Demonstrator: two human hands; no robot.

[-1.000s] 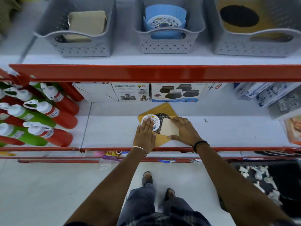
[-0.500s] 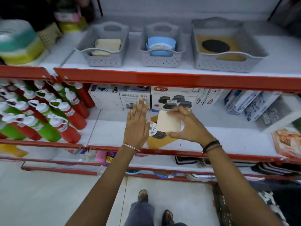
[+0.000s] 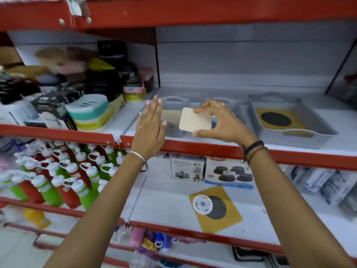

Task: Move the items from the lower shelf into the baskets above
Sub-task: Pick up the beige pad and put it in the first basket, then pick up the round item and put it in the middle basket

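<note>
A: Where's the pad?

B: Your right hand (image 3: pixel 222 122) pinches the square pad (image 3: pixel 195 119) by its edges, raised before the grey baskets (image 3: pixel 174 102) on the upper shelf.

A: And the left?

B: Your left hand (image 3: pixel 150 128) is spread flat, empty, just beside it.

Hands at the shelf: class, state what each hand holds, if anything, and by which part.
The right hand pinches a cream square pad at its right edge, thumb below and fingers above. The left hand is open, holding nothing.

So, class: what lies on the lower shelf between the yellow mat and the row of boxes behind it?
Nothing: in the head view, bare white shelf separates the yellow mat from the boxes.
</note>
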